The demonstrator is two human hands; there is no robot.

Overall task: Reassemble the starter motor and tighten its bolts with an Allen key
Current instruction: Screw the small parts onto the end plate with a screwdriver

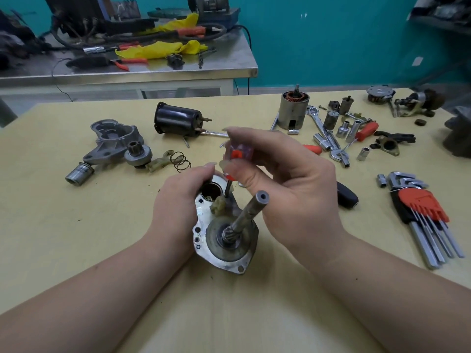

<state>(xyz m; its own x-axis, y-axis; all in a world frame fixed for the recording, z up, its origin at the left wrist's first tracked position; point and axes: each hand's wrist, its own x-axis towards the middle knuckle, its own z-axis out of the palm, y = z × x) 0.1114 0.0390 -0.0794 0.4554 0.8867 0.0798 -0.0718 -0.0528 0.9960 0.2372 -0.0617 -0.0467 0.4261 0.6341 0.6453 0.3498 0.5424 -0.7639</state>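
A silver starter motor plate (204, 240) with an upright steel shaft (251, 212) stands on the yellow table. My left hand (178, 207) grips its left side. My right hand (280, 189) holds a screwdriver (238, 156) with a clear and orange handle, its tip down beside a beige lever (218, 206) near the plate's round hole. An Allen key set (423, 212) in an orange holder lies to the right. The black solenoid (178, 119), nose housing (112, 141), pinion gear (137, 154), spring (181, 161) and armature casing (293, 110) lie farther back.
Sockets (342, 128), wrenches (323, 131) and an orange-handled screwdriver (364, 131) crowd the table's right back. A steel sleeve (79, 173) lies at left. A black object (346, 196) sits behind my right wrist. A metal bench (127, 70) with cables and pliers stands behind.
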